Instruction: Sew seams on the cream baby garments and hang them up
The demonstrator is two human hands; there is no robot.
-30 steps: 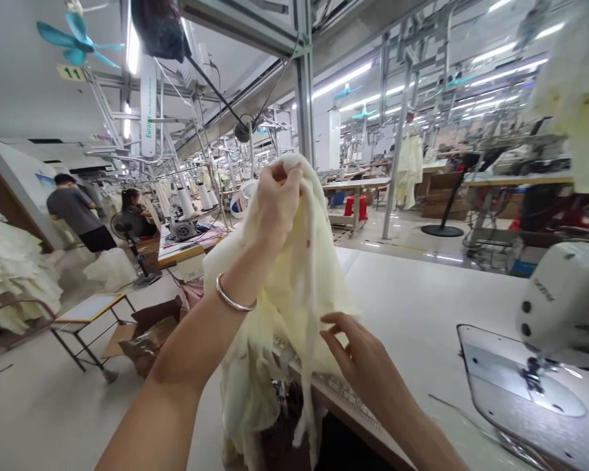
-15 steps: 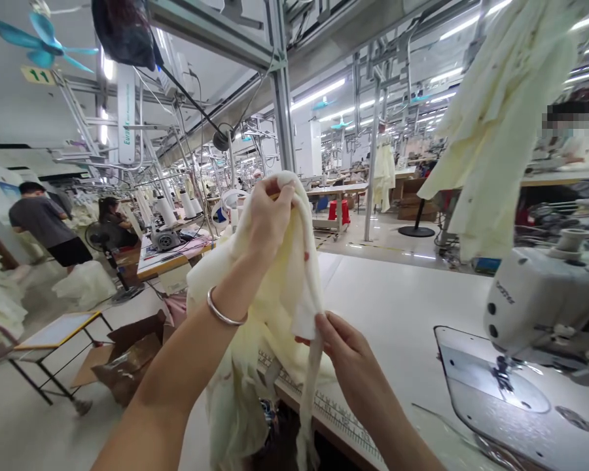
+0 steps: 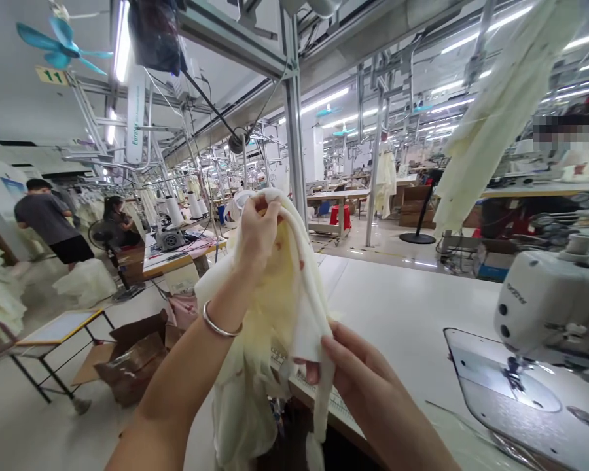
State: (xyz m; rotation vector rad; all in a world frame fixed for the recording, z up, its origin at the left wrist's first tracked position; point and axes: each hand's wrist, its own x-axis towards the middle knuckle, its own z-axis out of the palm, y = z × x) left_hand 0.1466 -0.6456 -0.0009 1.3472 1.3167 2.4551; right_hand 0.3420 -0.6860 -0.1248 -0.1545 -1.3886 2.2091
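A pale yellow garment (image 3: 279, 288) hangs in front of me above the left edge of the white sewing table (image 3: 412, 307). My left hand (image 3: 258, 232), with a silver bangle on the wrist, is raised and closed around the top of the fabric. Lower down, my right hand (image 3: 358, 366) pinches a fold and a narrow strip of the same garment. Loose ends of the cloth dangle below the table edge.
A white sewing machine (image 3: 544, 307) stands at the right on the table. More pale garments (image 3: 495, 118) hang overhead at the right. Cardboard boxes (image 3: 132, 356) and a small stand (image 3: 59, 330) sit on the floor at the left. Two people (image 3: 53, 219) work at far stations.
My left hand has lowered slightly with the fabric top. My right hand has gone from open beside the cloth to pinching a fold and strip of it.
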